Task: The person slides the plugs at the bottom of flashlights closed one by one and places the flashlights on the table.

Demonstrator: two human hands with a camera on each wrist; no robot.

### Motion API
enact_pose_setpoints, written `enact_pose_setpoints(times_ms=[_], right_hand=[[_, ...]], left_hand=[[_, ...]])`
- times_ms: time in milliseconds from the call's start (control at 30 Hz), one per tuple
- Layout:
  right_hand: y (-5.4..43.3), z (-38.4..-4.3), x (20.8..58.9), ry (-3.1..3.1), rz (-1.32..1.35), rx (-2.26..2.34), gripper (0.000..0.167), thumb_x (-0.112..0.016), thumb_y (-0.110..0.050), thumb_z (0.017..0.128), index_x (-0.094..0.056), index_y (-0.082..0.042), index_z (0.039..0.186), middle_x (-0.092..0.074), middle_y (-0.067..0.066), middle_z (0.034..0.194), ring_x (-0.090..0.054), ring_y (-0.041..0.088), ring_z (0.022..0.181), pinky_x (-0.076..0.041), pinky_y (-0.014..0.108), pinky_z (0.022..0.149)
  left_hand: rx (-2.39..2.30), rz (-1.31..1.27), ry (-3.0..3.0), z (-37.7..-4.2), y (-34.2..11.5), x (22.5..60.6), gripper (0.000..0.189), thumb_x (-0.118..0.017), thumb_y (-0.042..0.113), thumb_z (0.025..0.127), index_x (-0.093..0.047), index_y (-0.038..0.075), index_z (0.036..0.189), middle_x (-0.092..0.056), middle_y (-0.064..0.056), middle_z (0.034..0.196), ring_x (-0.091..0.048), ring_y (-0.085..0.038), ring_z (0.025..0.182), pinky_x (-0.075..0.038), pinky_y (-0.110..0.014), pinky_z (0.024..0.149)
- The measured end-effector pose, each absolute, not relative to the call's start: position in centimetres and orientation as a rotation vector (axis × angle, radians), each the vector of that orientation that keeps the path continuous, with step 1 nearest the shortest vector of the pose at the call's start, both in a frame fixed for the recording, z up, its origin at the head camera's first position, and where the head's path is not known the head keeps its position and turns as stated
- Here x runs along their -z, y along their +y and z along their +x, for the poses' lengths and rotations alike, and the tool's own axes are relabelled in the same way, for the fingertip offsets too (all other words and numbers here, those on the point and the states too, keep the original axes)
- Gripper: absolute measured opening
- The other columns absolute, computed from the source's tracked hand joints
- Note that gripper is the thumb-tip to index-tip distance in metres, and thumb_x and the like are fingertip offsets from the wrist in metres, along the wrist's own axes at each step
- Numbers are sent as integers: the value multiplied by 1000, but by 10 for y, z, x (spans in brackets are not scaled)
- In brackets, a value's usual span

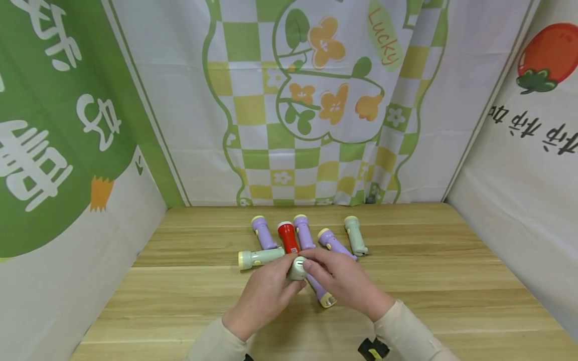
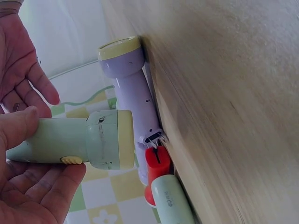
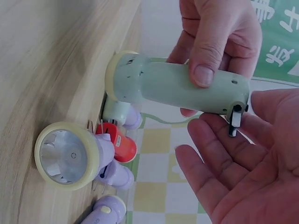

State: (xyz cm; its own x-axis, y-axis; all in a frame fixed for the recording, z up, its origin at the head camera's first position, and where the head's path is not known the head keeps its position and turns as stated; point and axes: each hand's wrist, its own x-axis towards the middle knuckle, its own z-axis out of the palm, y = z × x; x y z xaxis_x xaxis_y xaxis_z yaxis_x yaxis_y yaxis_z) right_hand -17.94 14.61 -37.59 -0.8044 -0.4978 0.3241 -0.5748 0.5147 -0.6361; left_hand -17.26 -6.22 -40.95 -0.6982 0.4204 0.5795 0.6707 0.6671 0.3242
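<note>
The left hand grips the held green flashlight round its body, thumb on one side and fingers on the other; the right hand has its fingers loosely spread, thumb at the tail end, near a small tail tab that sticks out, with no firm pinch on it showing; the held flashlight is above the table, on the person's side of the red flashlight; sideways force on the tab could bend or snap it, I judge, and a hard push at the tail could twist the smooth body out of the left hand, dropping it among the others.

Left of the red flashlight lie a purple flashlight and, nearer the person, a second green one; just right of it lies another purple one; to its right and nearer the person, the closest purple flashlight sits beside the right hand, so a careless knuckle might roll it.
</note>
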Motion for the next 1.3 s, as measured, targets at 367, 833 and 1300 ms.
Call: enact_pose_setpoints(times_ms=[367,833,1300], right_hand=[[150,-181,374,-2678,923,-1342,30,-55,-29,110,-71,-21,133,-75,-5,119,-66,9,102,-55,28,92],[154,-184,371,-2696,886,-1719,32,-60,-25,107,-69,-12,134,-72,6,128,-67,20,116,-53,26,98],[156,-184,370,-2699,804,-1911,29,-63,-26,105,-71,-9,128,-71,9,125,-63,21,108,-52,36,94]], left_hand=[[754,-838,-2432,-172,-62,409,43,-85,20,85,-68,9,123,-75,-1,108,-72,-14,98,-59,-36,86],[751,-827,-2441,-170,-60,409,41,-86,19,84,-68,10,119,-75,1,103,-70,-12,91,-60,-35,82],[714,-857,-2387,-169,-59,410,41,-88,16,80,-68,11,115,-74,2,98,-70,-12,85,-59,-33,76]])
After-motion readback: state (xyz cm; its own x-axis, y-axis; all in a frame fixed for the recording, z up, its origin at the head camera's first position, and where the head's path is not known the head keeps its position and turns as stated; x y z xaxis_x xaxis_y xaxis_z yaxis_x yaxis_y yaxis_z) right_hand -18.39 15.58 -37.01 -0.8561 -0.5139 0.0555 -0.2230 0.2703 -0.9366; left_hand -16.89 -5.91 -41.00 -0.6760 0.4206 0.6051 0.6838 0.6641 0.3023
